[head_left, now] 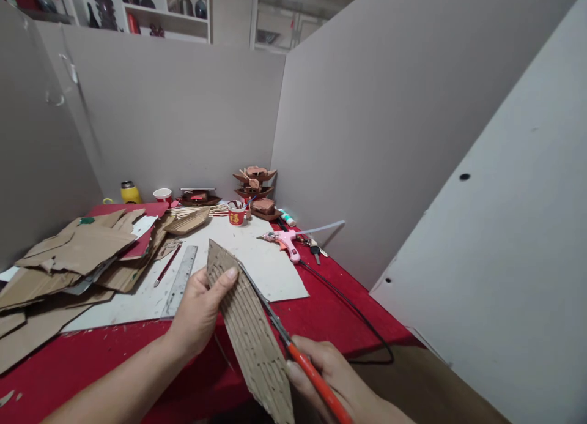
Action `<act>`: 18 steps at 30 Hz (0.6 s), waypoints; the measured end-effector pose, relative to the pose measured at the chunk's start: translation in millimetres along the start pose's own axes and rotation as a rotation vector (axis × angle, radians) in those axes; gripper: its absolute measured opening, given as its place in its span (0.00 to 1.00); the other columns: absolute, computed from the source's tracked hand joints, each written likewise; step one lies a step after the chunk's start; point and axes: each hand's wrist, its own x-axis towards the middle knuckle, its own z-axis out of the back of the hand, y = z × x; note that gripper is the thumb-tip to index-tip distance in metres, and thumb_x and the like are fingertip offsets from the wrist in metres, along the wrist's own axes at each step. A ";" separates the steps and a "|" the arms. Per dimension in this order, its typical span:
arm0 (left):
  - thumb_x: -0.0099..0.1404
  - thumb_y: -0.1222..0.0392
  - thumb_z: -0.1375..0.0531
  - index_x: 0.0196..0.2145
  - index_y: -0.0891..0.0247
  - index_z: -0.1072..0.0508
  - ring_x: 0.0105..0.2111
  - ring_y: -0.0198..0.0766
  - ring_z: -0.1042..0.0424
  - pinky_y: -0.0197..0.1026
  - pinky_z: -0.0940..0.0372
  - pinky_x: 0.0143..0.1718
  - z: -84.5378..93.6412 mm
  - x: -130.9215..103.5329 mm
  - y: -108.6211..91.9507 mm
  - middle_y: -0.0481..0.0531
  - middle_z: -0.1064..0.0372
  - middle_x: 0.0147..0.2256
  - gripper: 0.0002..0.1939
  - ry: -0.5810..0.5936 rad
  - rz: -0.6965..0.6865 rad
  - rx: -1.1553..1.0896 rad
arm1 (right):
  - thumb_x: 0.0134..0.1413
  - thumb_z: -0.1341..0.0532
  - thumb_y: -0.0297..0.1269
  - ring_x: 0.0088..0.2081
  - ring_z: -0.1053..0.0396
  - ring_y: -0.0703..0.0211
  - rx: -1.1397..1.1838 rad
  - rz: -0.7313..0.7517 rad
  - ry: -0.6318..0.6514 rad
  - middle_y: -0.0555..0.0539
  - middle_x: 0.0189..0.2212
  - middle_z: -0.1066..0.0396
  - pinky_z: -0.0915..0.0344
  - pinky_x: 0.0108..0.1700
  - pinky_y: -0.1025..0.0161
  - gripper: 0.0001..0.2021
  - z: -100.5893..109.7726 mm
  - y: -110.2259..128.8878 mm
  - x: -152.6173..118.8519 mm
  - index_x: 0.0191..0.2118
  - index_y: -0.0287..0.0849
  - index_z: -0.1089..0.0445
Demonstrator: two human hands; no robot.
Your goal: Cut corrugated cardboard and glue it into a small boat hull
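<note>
My left hand grips a long, pointed piece of corrugated cardboard near its upper end, thumb on the ridged face. The piece is tilted, its tip up and its lower end toward me. Red-handled scissors are in my right hand, whose fingers are wrapped round the handle. Their narrow metal blades lie along the cardboard's right edge, pointing up toward my left thumb. Part of the handle and the right fingers is hidden.
Torn cardboard sheets are piled at left. A ruler and red pencil lie on white board. A pink glue gun with a black cord rests at right. Behind stand a red cup and model boats. Grey partitions enclose the table.
</note>
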 end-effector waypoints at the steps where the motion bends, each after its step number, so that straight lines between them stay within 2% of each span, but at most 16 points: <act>1: 0.54 0.54 0.32 0.33 0.64 0.24 0.25 0.34 0.29 0.36 0.32 0.32 0.5 0.2 -0.3 0.49 0.24 0.28 0.12 -0.005 -0.011 0.007 | 0.61 0.50 0.56 0.31 0.35 0.58 -0.029 -0.004 -0.025 0.48 0.27 0.31 0.36 0.34 0.66 0.23 0.2 2.1 -0.9 0.34 0.41 0.30; 4: 0.54 0.55 0.32 0.33 0.64 0.25 0.27 0.35 0.28 0.36 0.33 0.32 2.7 -1.0 1.1 0.49 0.25 0.28 0.12 0.012 -0.008 0.045 | 0.61 0.50 0.55 0.32 0.32 0.56 -0.114 0.003 -0.077 0.46 0.29 0.29 0.35 0.37 0.63 0.21 2.5 7.1 -3.1 0.36 0.44 0.29; 8: 0.55 0.55 0.32 0.34 0.64 0.25 0.28 0.36 0.28 0.36 0.33 0.33 4.8 -3.4 3.9 0.49 0.24 0.28 0.11 0.061 0.010 0.058 | 0.62 0.50 0.54 0.31 0.32 0.56 -0.158 0.028 -0.041 0.46 0.29 0.28 0.35 0.37 0.63 0.20 7.2 5.7 -2.9 0.36 0.44 0.29; 11: 0.56 0.56 0.33 0.33 0.63 0.25 0.28 0.35 0.28 0.36 0.33 0.33 6.1 -3.7 4.8 0.48 0.25 0.28 0.10 0.088 0.026 0.039 | 0.62 0.51 0.55 0.29 0.34 0.57 -0.130 0.043 -0.017 0.47 0.27 0.30 0.35 0.34 0.64 0.22 5.0 2.0 -2.9 0.35 0.44 0.30; 15: 0.56 0.56 0.33 0.34 0.63 0.24 0.28 0.36 0.28 0.37 0.32 0.34 7.2 -3.2 5.8 0.49 0.25 0.29 0.10 0.108 0.050 0.029 | 0.62 0.54 0.58 0.27 0.39 0.60 -0.048 0.052 -0.089 0.50 0.24 0.34 0.38 0.29 0.67 0.25 -3.3 -4.3 -1.6 0.34 0.42 0.31; 18: 0.56 0.54 0.33 0.34 0.64 0.24 0.26 0.35 0.29 0.36 0.32 0.31 6.4 -3.0 5.2 0.50 0.25 0.28 0.11 0.089 0.072 0.019 | 0.61 0.52 0.58 0.25 0.42 0.63 -0.003 0.064 -0.017 0.52 0.22 0.38 0.40 0.27 0.68 0.25 -3.5 -8.6 2.7 0.31 0.41 0.31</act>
